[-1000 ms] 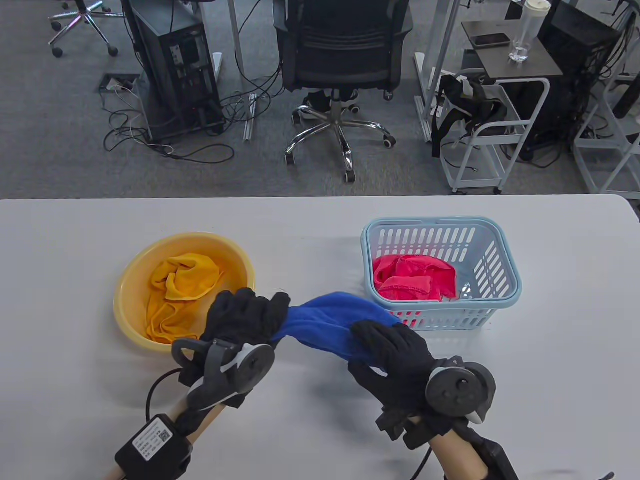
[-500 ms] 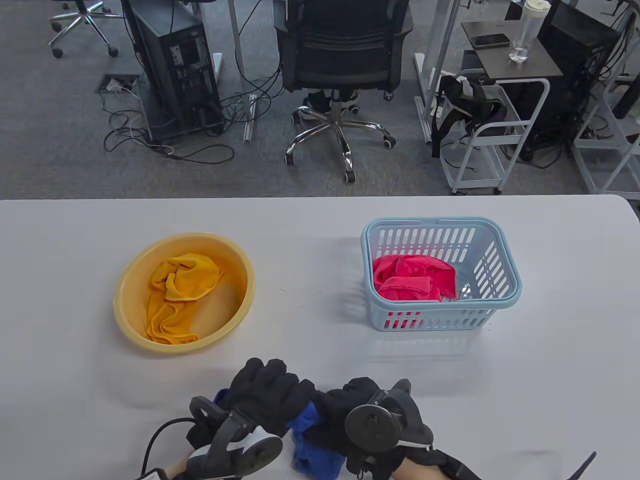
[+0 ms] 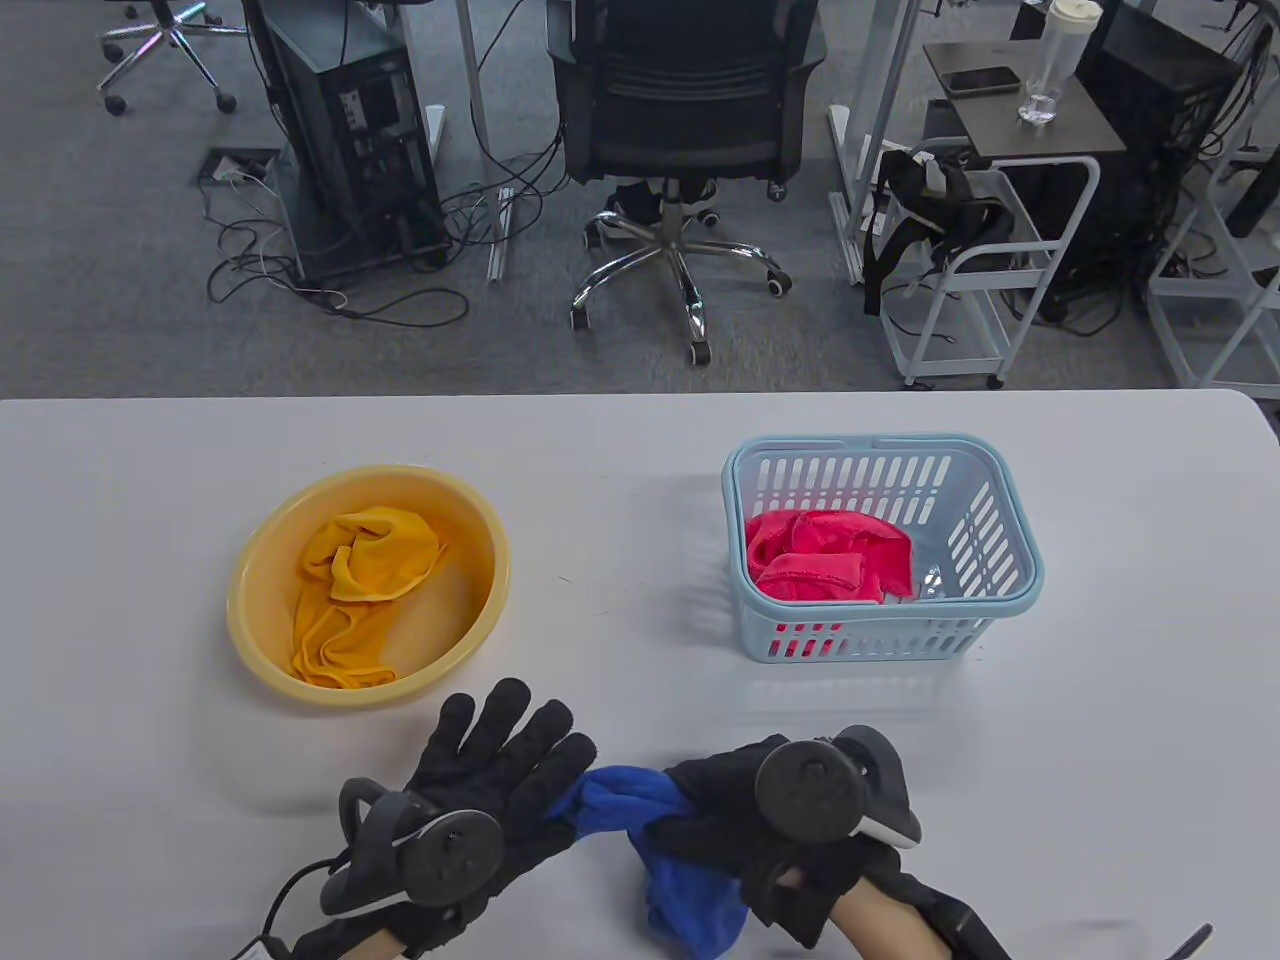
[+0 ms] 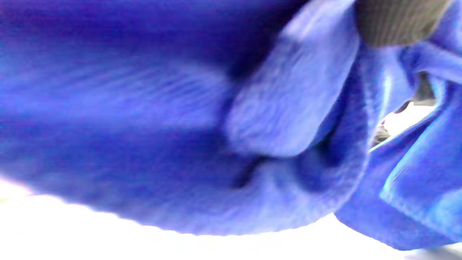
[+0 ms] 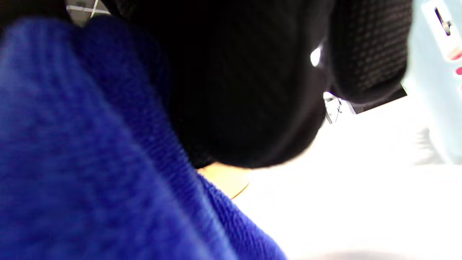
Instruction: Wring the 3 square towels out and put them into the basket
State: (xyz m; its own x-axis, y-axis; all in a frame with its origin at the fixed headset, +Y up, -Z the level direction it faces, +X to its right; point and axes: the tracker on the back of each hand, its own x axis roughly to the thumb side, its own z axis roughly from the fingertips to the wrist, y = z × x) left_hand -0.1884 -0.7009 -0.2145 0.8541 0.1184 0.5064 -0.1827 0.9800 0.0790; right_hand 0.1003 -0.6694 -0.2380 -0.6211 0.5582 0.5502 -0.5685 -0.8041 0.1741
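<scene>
From the table view, my right hand [image 3: 760, 840] is curled tight round the crumpled blue terry towel [image 3: 690, 890] near the front edge of the white surface [image 3: 620, 450]; my left hand [image 3: 500, 770] lies flat beside it with fingers spread, touching one end of the cloth but gripping nothing; with only one hand holding, I judge any twist would just spin the towel instead of squeezing it; the pale blue slotted plastic basket [image 3: 1010, 590] with the pink towel [image 3: 830, 560] sits well apart, so a loose tail could drag on the way; the orange towel [image 3: 360, 590] waits in the round yellow plastic basin [image 3: 250, 600].

From the left wrist view, blurred blue folds fill the frame; my fingers' grip I cannot tell there.

From the right wrist view, my dark glove presses against the blue cloth; a one-sided hold could let it slip.
</scene>
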